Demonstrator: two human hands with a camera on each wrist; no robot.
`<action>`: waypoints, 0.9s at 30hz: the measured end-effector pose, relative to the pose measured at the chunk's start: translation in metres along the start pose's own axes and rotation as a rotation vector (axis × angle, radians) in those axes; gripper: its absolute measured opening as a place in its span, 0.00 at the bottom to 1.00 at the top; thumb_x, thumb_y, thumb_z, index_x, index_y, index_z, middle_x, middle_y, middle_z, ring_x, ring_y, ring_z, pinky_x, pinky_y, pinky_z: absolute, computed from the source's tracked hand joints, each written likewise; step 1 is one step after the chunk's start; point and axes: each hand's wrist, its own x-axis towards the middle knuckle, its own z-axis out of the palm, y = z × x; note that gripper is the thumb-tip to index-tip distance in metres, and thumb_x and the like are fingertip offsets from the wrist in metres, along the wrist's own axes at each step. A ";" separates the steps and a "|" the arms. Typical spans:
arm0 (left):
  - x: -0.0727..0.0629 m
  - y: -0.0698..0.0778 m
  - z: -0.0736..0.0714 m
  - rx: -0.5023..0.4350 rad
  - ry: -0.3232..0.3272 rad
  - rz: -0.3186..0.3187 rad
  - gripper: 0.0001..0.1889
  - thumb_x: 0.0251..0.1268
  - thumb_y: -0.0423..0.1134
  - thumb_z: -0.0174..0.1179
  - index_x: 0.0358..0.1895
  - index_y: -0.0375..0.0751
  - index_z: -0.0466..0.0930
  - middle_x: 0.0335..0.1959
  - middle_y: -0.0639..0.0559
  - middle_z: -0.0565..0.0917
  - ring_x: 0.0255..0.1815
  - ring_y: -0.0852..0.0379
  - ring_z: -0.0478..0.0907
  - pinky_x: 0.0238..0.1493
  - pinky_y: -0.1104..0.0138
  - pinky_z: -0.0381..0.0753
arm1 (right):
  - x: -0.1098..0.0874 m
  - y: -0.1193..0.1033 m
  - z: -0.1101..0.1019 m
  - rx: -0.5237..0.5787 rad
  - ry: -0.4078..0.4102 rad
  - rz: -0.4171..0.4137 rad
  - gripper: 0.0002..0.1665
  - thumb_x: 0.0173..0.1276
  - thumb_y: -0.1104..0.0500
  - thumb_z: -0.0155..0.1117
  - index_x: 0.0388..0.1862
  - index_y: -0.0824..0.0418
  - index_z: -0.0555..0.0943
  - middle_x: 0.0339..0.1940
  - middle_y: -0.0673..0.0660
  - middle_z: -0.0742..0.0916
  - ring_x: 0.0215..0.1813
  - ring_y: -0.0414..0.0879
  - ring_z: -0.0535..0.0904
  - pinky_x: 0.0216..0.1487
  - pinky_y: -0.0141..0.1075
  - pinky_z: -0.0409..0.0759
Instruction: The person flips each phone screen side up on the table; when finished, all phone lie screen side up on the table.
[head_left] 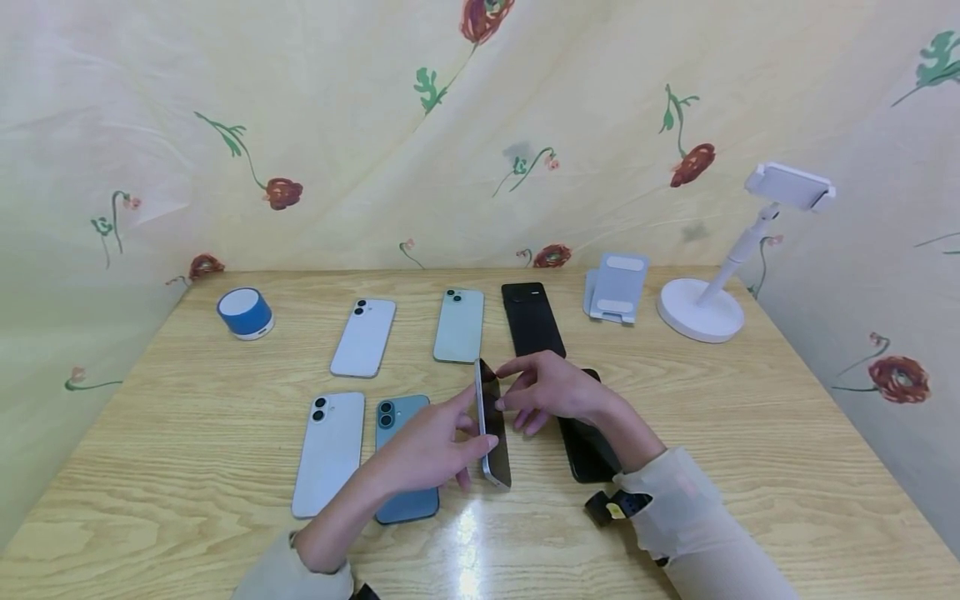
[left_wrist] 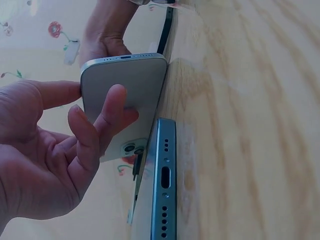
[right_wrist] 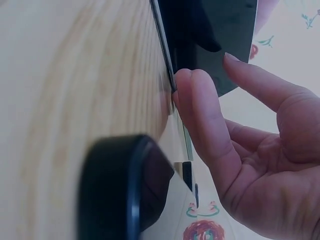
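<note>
A smartphone point(head_left: 492, 429) stands tilted up on its long edge at the middle of the table, dark screen facing right. My left hand point(head_left: 431, 446) holds it, the thumb at the screen side and fingers behind the pale back, which has two lenses in the left wrist view. My right hand point(head_left: 555, 387) is at the screen side, index finger near the top edge and thumb close to the glass. In the right wrist view its fingers point(right_wrist: 205, 100) are extended beside the phone's lower edge; contact is hard to tell. Under my left forearm lies a blue phone point(head_left: 405, 507).
Two white phones point(head_left: 363, 337) point(head_left: 330, 454) lie left, a pale green phone point(head_left: 459, 325) behind. A black phone point(head_left: 534, 317) lies back right; another dark phone point(head_left: 588, 454) is partly under my right arm. Beyond stand a blue speaker point(head_left: 246, 312), a folding stand point(head_left: 618, 287) and a tall white stand point(head_left: 701, 310).
</note>
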 end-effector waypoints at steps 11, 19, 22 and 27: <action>-0.003 0.003 0.000 0.042 0.037 -0.031 0.46 0.78 0.40 0.61 0.87 0.34 0.39 0.63 0.33 0.85 0.22 0.52 0.87 0.20 0.68 0.72 | 0.001 0.002 0.000 0.019 0.012 0.015 0.37 0.71 0.65 0.68 0.76 0.71 0.69 0.43 0.64 0.89 0.32 0.50 0.89 0.36 0.44 0.91; -0.005 0.004 0.000 0.068 0.056 -0.038 0.46 0.78 0.38 0.61 0.87 0.35 0.41 0.64 0.31 0.84 0.21 0.54 0.86 0.18 0.69 0.71 | 0.001 0.003 -0.001 0.020 0.008 0.023 0.36 0.72 0.67 0.66 0.77 0.70 0.69 0.45 0.64 0.89 0.32 0.49 0.89 0.36 0.43 0.91; -0.006 0.003 -0.001 0.066 0.057 -0.039 0.46 0.77 0.38 0.62 0.87 0.35 0.42 0.64 0.30 0.83 0.21 0.54 0.86 0.19 0.68 0.73 | 0.001 0.003 -0.001 0.016 0.008 0.025 0.36 0.72 0.67 0.66 0.78 0.70 0.68 0.45 0.63 0.88 0.32 0.49 0.89 0.36 0.43 0.91; -0.005 0.003 -0.003 0.071 0.042 -0.061 0.47 0.77 0.40 0.63 0.87 0.38 0.42 0.65 0.32 0.84 0.22 0.54 0.87 0.28 0.65 0.81 | 0.000 0.002 0.000 0.006 0.006 0.028 0.36 0.73 0.67 0.66 0.78 0.69 0.69 0.44 0.63 0.87 0.32 0.49 0.89 0.36 0.43 0.91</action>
